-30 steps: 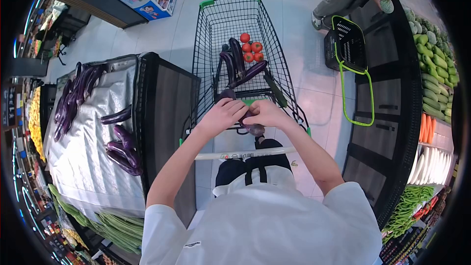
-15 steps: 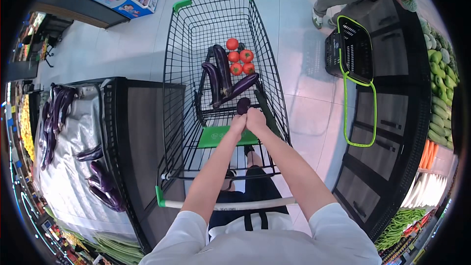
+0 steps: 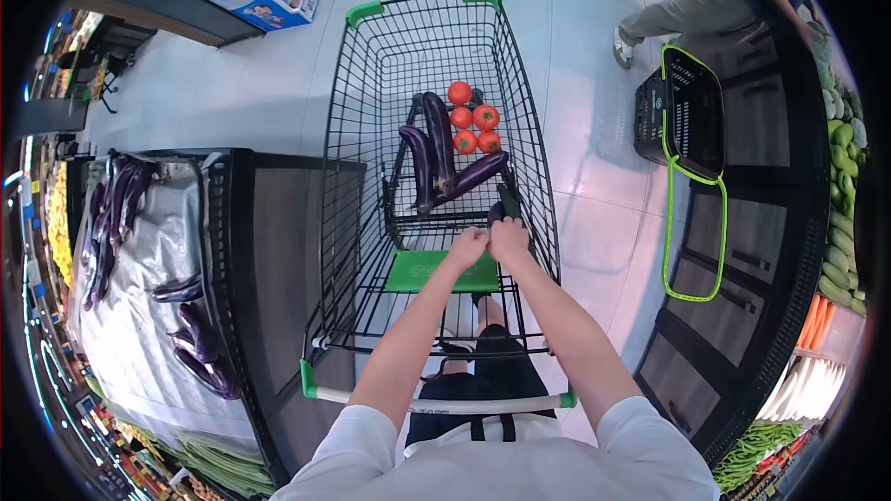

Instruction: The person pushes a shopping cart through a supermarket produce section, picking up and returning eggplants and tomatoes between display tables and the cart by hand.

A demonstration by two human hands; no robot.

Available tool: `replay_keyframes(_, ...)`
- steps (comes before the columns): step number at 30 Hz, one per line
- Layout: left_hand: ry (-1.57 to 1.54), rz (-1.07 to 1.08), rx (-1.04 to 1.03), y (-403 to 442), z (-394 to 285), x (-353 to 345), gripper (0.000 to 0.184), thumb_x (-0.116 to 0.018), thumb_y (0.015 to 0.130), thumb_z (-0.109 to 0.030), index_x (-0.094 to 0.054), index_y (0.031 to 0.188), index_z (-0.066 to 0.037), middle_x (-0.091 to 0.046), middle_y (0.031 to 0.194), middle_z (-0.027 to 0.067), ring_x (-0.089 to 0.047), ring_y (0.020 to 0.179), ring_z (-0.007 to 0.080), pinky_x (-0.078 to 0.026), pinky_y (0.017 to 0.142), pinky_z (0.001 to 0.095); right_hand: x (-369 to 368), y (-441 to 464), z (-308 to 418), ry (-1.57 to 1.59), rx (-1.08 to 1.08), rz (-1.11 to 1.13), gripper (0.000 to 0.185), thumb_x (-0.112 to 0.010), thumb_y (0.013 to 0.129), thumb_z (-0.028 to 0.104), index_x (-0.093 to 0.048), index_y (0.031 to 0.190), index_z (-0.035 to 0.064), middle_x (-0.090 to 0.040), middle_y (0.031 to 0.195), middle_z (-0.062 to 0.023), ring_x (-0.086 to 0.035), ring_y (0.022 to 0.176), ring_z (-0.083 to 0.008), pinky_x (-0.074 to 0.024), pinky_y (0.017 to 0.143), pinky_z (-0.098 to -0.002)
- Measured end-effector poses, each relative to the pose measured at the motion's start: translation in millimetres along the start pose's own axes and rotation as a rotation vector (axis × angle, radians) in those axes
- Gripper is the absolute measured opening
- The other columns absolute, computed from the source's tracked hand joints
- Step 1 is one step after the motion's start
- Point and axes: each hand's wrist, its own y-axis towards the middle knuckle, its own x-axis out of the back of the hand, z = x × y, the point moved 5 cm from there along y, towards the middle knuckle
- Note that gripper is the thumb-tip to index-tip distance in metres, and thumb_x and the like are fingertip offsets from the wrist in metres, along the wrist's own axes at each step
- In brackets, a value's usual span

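Over the green child-seat flap (image 3: 418,271) of the shopping cart (image 3: 327,209), my right hand (image 3: 508,237) is closed around a dark eggplant (image 3: 497,212), mostly covered by the fingers. Just to its left, my left hand (image 3: 471,247) has its fingers curled together; whether anything is in them is hidden. A long dark green vegetable (image 3: 509,199) lies along the cart's right side, partly behind my right hand. Farther forward in the cart lie three long purple eggplants (image 3: 438,144) and, beside them, several red tomatoes (image 3: 462,118).
To the left, a produce stand (image 3: 139,269) holds more eggplants (image 3: 121,195). On the right, a black basket (image 3: 654,121) with lime-green handles stands against dark cabinets (image 3: 715,260) below vegetables. A person (image 3: 691,5) stands beyond it at the shelf.
My hands have drawn apart slightly and shifted right, my right hand bringing the eggplant toward the cart's right side. The whole view has shifted a little. The other person's arm has reached toward the shelf.
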Motion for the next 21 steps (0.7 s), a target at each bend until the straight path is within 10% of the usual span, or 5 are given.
replay_keyframes(7,0.182,0.068,-0.24,-180,-93,121,0.024,-0.067,0.092,-0.021,-0.067,0.105,-0.001,-0.073,0.097,0.0149,-0.071,0.092,0.026,-0.054,0.085,0.0361,71,-121,8,0.251,0.461,0.028,0.041,-0.071,0.084,0.031,-0.065,0.113,0.0017,-0.066,0.112,-0.02,-0.064,0.107,-0.0383,-0.0544,0.088,-0.0476)
replay_keyframes(15,0.379,-0.569,-0.114,-395,-46,199,0.017,-0.068,0.088,-0.02,-0.067,0.082,-0.003,-0.067,0.074,0.014,-0.066,0.079,0.0319,-0.05,0.071,0.0436,102,-297,-31,0.398,0.54,-0.407,0.031,-0.071,0.085,0.019,-0.066,0.112,0.0057,-0.068,0.107,-0.0156,-0.063,0.105,-0.0366,-0.0518,0.09,-0.0462)
replay_keyframes(21,0.752,-0.987,-0.46,-438,-2,157,0.029,-0.065,0.089,-0.027,-0.067,0.067,-0.008,-0.065,0.066,0.0089,-0.064,0.074,0.0291,-0.044,0.076,0.0433,42,-385,19,0.27,0.63,-0.541,0.027,-0.074,0.082,0.031,-0.067,0.095,0.0088,-0.067,0.089,-0.0109,-0.067,0.086,-0.0317,-0.0538,0.075,-0.0446)
